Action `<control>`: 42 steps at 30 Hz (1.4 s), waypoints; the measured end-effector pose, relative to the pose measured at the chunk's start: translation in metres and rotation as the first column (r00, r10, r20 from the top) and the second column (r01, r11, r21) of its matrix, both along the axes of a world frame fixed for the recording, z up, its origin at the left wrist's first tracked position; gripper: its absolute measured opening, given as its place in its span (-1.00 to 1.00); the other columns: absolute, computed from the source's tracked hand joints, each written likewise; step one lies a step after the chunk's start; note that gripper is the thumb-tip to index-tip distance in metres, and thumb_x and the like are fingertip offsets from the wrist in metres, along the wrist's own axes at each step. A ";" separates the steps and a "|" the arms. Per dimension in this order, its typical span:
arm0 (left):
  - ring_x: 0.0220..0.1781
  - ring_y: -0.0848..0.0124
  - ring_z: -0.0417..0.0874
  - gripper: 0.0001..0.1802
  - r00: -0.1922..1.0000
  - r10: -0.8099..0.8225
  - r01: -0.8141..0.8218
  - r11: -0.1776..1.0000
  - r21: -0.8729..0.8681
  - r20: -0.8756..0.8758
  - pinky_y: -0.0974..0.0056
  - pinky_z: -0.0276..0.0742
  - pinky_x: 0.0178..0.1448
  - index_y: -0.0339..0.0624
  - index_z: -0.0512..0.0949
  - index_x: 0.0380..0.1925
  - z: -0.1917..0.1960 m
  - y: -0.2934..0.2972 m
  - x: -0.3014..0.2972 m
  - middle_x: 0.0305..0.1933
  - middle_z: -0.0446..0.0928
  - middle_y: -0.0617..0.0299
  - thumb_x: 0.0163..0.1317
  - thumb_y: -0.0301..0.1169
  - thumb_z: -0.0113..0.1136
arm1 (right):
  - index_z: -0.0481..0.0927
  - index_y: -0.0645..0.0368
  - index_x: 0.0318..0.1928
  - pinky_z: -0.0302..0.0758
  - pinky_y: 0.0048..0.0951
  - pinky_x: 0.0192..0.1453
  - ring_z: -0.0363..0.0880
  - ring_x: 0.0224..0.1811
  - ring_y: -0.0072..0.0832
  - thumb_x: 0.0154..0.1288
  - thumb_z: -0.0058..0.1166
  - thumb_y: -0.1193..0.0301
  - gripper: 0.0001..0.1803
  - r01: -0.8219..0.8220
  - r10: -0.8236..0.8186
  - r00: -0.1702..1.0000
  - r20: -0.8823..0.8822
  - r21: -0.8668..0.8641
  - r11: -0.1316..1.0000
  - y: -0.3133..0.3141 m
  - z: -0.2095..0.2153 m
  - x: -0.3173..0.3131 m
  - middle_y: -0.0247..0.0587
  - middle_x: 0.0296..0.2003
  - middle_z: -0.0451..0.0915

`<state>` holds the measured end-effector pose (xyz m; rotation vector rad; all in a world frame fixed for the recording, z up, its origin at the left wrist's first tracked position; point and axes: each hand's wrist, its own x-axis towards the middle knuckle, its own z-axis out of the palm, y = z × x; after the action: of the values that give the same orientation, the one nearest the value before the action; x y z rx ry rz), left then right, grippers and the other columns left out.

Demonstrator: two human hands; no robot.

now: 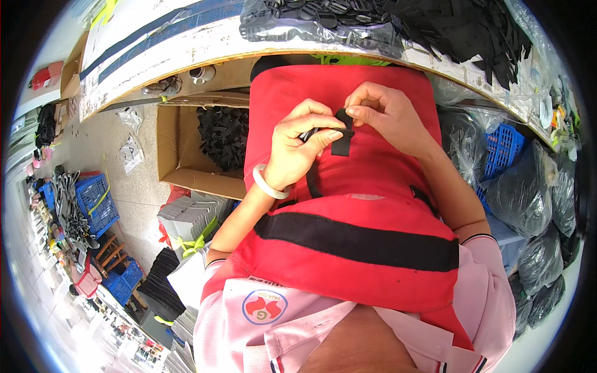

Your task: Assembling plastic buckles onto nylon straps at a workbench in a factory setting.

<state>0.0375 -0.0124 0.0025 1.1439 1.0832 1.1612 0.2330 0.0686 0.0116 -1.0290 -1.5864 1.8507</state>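
Above my lap, both hands work on a short black strap [340, 147]. My left hand [297, 142], with a white bangle at the wrist, is closed in a pinch near the strap's middle. A small, shiny dark piece shows between its fingers; I cannot make out what it is. With thumb and forefinger, my right hand [387, 117] pinches the upper end of the strap. The strap's lower end hangs free over the red apron [354, 174] that covers my lap. My fingers hide part of the strap.
Ahead stands a worktable [180, 65] with a heap of black plastic buckles [320, 12] and a pile of black strap pieces [460, 28]. A cardboard box [199, 181] holding black pieces sits at left. Blue crates [500, 149] and filled plastic bags [525, 193] crowd the right.
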 end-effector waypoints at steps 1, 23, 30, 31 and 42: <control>-0.33 0.57 0.47 -0.82 1.000 0.003 -0.003 1.000 -0.009 0.021 0.47 0.38 -0.32 -0.25 0.68 -0.29 0.000 -0.001 0.000 -0.25 0.48 0.28 0.08 -0.66 0.31 | 0.54 0.21 -0.27 0.44 -0.64 -0.25 0.46 -0.38 -0.72 0.32 0.13 0.44 -0.90 -0.026 0.026 1.000 0.006 -0.036 0.999 0.001 0.003 0.000 -0.41 -0.42 0.54; -0.58 0.67 0.37 -0.03 0.994 -0.055 0.083 0.938 -0.337 0.092 0.55 0.20 -0.57 0.05 -0.03 0.46 0.010 -0.044 -0.055 -0.31 0.55 0.31 0.10 -0.68 0.22 | 0.61 0.19 -0.17 0.48 -0.42 -0.20 0.57 -0.31 -0.44 0.24 0.11 0.51 -0.86 -0.423 0.409 0.906 0.110 0.270 0.865 -0.025 0.001 -0.068 -0.21 -0.35 0.56; -0.53 0.65 0.31 -0.03 0.902 -0.171 0.339 0.849 -0.405 0.398 0.52 0.21 -0.54 0.06 -0.07 0.47 -0.009 -0.019 -0.027 -0.28 0.49 0.30 0.14 -0.69 0.19 | 0.53 0.24 -0.38 0.37 -0.47 -0.34 0.43 -0.45 -0.53 0.16 0.15 0.54 -0.94 -0.330 0.292 0.925 0.242 0.133 0.935 -0.028 -0.004 -0.043 -0.29 -0.43 0.46; -0.53 0.65 0.31 -0.03 0.896 -0.182 0.353 0.846 -0.400 0.406 0.52 0.21 -0.54 0.06 -0.07 0.47 -0.010 -0.016 -0.025 -0.28 0.49 0.30 0.14 -0.69 0.19 | 0.53 0.24 -0.39 0.37 -0.48 -0.34 0.42 -0.45 -0.55 0.15 0.14 0.55 -0.94 -0.287 0.263 0.942 0.207 0.098 0.953 -0.030 -0.002 -0.042 -0.30 -0.44 0.45; -0.41 0.52 0.58 -0.48 0.829 -0.073 0.333 0.861 -0.385 0.555 0.54 0.35 -0.57 -0.20 0.24 0.32 -0.031 -0.006 -0.033 -0.14 0.54 0.10 0.45 -0.23 -0.02 | 0.59 0.29 -0.24 0.38 -0.64 -0.43 0.48 -0.48 -0.71 0.33 0.10 0.40 -0.83 -0.186 0.195 0.979 0.065 -0.122 0.975 -0.003 -0.010 -0.018 -0.39 -0.48 0.55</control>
<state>0.0044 -0.0188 -0.0288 0.4949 0.7232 0.8885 0.2147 0.0657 0.0019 -1.0404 -1.6910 2.0753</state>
